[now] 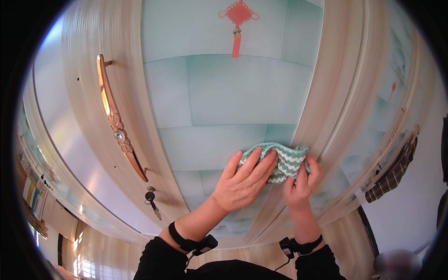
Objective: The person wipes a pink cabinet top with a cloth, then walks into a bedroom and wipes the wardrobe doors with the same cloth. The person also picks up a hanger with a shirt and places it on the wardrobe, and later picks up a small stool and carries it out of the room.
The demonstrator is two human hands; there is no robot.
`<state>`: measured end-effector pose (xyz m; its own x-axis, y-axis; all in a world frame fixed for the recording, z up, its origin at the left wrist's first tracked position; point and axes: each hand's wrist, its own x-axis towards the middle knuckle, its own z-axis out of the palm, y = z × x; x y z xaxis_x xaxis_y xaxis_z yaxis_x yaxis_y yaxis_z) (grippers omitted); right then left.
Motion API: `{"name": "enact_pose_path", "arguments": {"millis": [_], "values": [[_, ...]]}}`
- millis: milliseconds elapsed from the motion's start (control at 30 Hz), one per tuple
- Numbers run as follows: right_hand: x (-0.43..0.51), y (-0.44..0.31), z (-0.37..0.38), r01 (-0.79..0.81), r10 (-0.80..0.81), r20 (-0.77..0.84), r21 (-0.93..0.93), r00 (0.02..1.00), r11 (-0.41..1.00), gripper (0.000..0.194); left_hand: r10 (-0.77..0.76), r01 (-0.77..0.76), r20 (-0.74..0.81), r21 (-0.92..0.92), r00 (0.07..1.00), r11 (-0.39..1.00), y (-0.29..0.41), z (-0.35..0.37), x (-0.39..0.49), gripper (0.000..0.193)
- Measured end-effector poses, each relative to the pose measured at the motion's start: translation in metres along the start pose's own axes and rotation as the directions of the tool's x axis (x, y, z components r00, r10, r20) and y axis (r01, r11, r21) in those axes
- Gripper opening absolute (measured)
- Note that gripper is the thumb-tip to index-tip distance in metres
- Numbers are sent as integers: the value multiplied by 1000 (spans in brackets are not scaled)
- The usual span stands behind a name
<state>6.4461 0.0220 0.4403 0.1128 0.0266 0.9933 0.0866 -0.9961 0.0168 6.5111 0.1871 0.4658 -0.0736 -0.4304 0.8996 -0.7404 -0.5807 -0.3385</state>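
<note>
A green-and-white striped cloth (288,162) is bunched against the cabinet door, over the edge between the pale blue panel (231,91) and its wood-grain frame (325,87). My left hand (245,180) lies spread on the cloth's left part, fingers pressing it to the panel. At the cloth's right end, my right hand (301,185) pinches it between thumb and fingers. Part of the cloth is hidden beneath the left hand. Both wrists wear black straps with small devices and cables.
A copper-coloured handle (113,117) with a clear stone juts from the door's left frame. Below it, keys (151,203) hang from a lock. A red knot decoration (239,26) shows high on the panel. Dark checked fabric (393,171) hangs at the right. Wood-look floor (115,255) lies below.
</note>
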Motion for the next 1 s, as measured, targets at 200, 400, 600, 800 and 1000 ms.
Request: {"name": "enact_pose_path", "arguments": {"millis": [200,400,600,800,1000], "values": [[-68,-19,-3,-79,77,109,18,991,997,38,132,-126,83,-77,988,989,7,6,-33,36],[-82,-11,-22,-18,7,220,48,975,999,34,131,-114,135,-126,982,986,26,11,-56,39],[-33,20,-34,39,-17,133,-165,991,986,32,70,-57,129,-101,989,993,40,17,-31,39],[4,59,-45,-12,31,84,-224,996,974,34,-13,23,81,-124,997,992,75,44,28,40],[-18,95,-34,20,-14,95,-70,995,997,39,36,-32,66,-58,997,998,102,68,34,40]]}}
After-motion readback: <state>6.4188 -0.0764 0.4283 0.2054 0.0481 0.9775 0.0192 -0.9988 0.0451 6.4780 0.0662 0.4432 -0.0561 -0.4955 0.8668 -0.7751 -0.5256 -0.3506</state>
